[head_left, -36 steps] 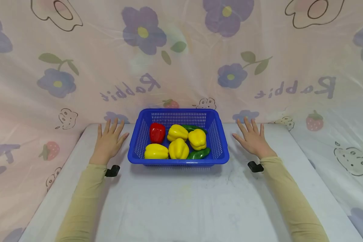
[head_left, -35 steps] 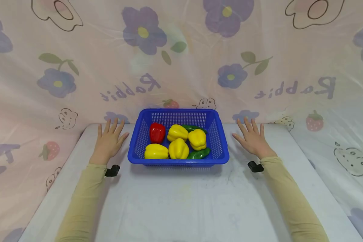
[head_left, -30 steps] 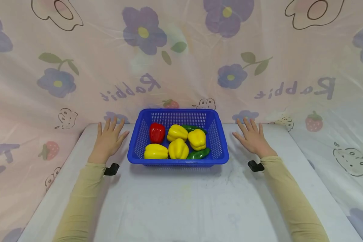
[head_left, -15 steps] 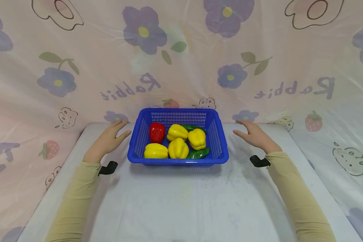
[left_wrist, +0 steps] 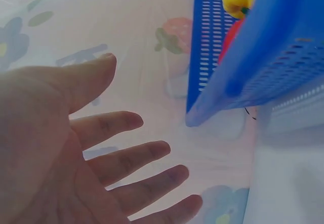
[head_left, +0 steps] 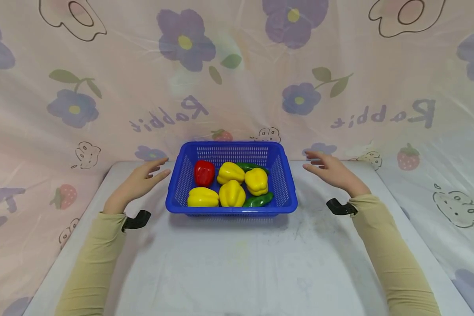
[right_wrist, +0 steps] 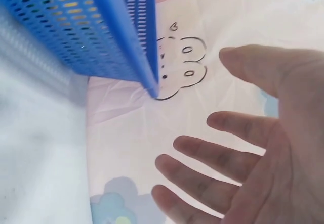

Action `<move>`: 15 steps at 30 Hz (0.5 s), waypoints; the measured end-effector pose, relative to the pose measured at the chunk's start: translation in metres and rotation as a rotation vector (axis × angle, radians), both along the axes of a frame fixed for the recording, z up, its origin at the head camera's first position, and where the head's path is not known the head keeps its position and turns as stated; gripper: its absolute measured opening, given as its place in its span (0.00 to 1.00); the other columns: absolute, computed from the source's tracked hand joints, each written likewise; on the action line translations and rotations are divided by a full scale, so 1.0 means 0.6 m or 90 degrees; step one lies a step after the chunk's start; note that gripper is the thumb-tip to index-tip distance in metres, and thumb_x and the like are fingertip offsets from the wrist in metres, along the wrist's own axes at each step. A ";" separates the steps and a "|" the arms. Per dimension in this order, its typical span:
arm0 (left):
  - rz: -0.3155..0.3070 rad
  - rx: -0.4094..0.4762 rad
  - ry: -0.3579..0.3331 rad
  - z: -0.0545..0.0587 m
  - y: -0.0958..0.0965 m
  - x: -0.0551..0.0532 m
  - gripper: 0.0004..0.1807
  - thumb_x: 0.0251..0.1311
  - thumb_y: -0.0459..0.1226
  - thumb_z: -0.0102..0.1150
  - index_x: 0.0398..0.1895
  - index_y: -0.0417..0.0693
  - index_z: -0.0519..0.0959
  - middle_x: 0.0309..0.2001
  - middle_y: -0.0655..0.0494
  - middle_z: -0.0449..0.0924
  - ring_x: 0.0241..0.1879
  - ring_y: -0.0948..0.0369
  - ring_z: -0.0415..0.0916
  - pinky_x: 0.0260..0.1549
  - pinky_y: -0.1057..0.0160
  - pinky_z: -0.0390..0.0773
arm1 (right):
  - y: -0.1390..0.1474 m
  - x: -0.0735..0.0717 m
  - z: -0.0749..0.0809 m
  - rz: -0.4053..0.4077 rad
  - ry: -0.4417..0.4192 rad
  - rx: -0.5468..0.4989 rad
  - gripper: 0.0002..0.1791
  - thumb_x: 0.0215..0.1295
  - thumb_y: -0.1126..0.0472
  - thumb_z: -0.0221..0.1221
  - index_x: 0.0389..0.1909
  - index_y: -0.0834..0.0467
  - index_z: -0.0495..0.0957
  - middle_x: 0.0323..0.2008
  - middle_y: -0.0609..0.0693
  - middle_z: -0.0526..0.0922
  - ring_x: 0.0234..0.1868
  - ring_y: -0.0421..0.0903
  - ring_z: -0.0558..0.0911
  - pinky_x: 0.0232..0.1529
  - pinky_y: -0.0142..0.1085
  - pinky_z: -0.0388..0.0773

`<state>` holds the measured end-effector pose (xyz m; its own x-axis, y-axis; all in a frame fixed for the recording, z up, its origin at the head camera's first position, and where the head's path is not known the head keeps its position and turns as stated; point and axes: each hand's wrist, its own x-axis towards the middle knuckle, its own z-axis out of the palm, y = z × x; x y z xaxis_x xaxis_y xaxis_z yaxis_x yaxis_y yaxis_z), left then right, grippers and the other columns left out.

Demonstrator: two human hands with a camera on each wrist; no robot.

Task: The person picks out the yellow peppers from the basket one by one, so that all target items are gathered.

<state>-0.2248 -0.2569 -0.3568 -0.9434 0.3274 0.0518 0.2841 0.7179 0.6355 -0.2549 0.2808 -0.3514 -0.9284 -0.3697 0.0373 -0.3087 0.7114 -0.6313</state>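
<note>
A blue plastic basket [head_left: 231,211] stands at the back middle of the table. In it lie a red bell pepper [head_left: 204,174], several yellow bell peppers [head_left: 232,194] and two long green vegetables, one [head_left: 258,200] near the front and one [head_left: 253,167] behind. My left hand [head_left: 138,181] hovers just left of the basket, palm turned towards it, apart from the rim. On the other side my right hand [head_left: 332,172] mirrors it, also apart from the basket. Both wrist views show spread, relaxed fingers holding nothing, with the basket wall [left_wrist: 283,57] close by.
A white-covered table [head_left: 237,263] runs under the basket and forearms. Behind it and along the sides hangs a printed curtain [head_left: 237,87] with flowers and rabbits. Each wrist carries a small black mount, one left [head_left: 137,219] and one right [head_left: 339,207].
Both hands have lifted from lying palm down beside the basket and turned so the palms face it. The forearms have shifted slightly outward. The basket and its contents stay in place.
</note>
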 end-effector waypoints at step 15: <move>0.001 0.078 -0.044 0.013 0.007 0.010 0.34 0.71 0.48 0.47 0.74 0.42 0.54 0.69 0.37 0.57 0.65 0.38 0.58 0.58 0.37 0.63 | -0.037 0.002 0.025 -0.009 -0.004 -0.075 0.36 0.70 0.45 0.53 0.73 0.54 0.55 0.65 0.58 0.66 0.62 0.59 0.70 0.58 0.57 0.67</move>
<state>-0.2191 -0.2526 -0.3492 -0.9468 0.3208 0.0264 0.2354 0.6339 0.7367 -0.2535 0.2587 -0.3364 -0.9339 -0.3498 0.0733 -0.2945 0.6369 -0.7125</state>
